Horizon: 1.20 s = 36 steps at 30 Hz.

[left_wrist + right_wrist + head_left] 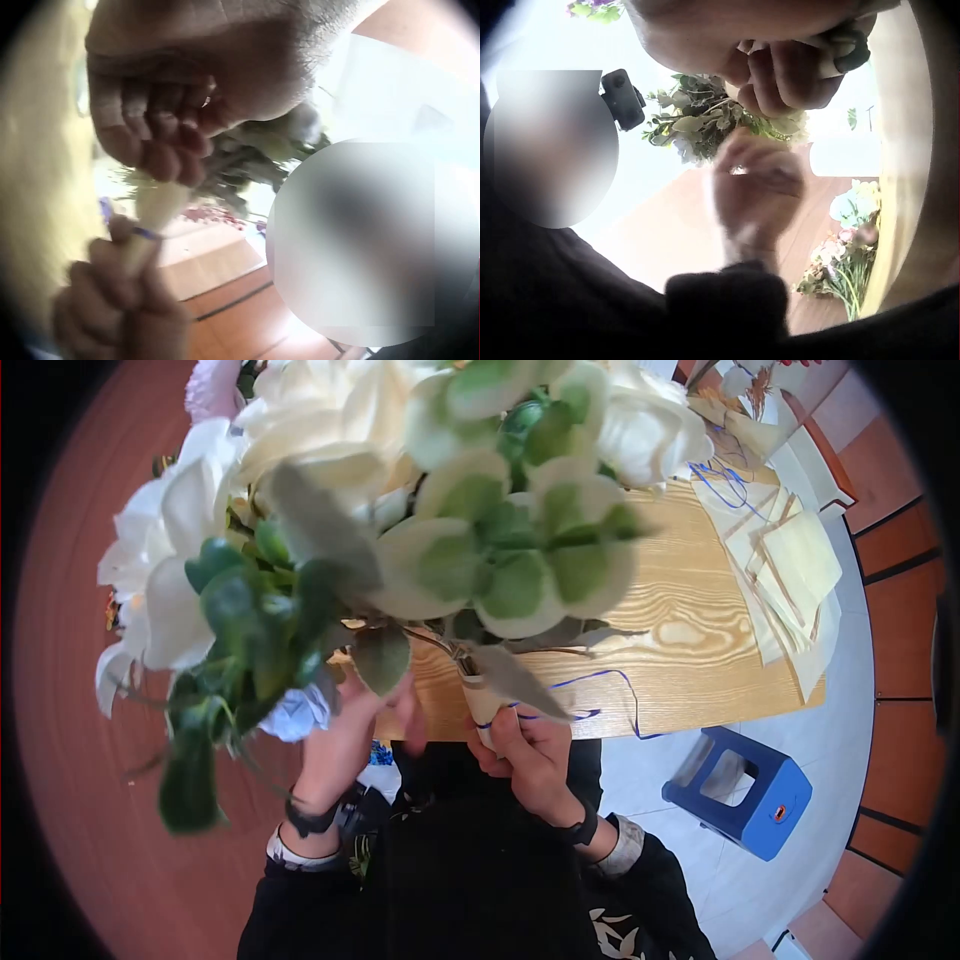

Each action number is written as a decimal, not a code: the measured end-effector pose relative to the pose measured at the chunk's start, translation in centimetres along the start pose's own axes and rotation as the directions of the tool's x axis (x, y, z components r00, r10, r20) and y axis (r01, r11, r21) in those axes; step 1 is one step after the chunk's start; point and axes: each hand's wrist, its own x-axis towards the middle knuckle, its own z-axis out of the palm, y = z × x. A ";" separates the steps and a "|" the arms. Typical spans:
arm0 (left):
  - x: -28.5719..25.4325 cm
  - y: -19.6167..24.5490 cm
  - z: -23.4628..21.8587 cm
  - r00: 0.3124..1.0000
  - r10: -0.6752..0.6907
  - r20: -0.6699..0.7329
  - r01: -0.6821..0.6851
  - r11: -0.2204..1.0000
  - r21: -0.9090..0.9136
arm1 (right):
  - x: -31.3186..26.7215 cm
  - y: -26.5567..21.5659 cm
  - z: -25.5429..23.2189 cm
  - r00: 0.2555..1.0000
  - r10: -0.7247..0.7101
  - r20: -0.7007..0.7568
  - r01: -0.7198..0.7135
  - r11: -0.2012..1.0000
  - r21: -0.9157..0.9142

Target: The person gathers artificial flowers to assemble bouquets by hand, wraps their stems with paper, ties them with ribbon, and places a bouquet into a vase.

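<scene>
A large bouquet of white flowers (330, 415) and green leaves (515, 590) fills the upper head view, with a light blue flower (300, 712) at its lower left. Its stems end in a pale wrapped handle (480, 698), which my right hand (535, 758) grips below the leaves, thumb on the wrap. A thin blue ribbon (612, 672) circles this handle and trails off right. My left hand (362, 712), blurred and partly behind a leaf, is beside the handle. In the left wrist view its fingers (161, 154) curl loosely just above the wrap, with nothing seen in them.
Behind the bouquet lies a wooden table (690, 595). Cream paper sheets (800, 570) and a tangle of blue ribbon (735, 485) are on its right side. A blue stool (755, 795) stands below the table edge. More flowers (840, 255) show in the right wrist view.
</scene>
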 end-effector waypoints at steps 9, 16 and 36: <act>4.7 -3.2 3.0 0.846 -0.407 0.345 0.509 0.808 -0.296 | 0.0 -0.2 0.7 0.981 0.103 0.165 -0.128 0.980 0.151; 6.3 -2.6 4.0 0.797 -0.424 0.431 0.510 0.854 -0.102 | -0.3 -0.6 0.8 0.981 0.149 0.128 -0.168 0.974 0.154; 2.5 -4.6 0.9 0.954 -0.162 0.252 0.299 0.556 -0.776 | 0.0 0.7 1.1 0.959 -0.135 -0.249 0.120 0.990 -0.072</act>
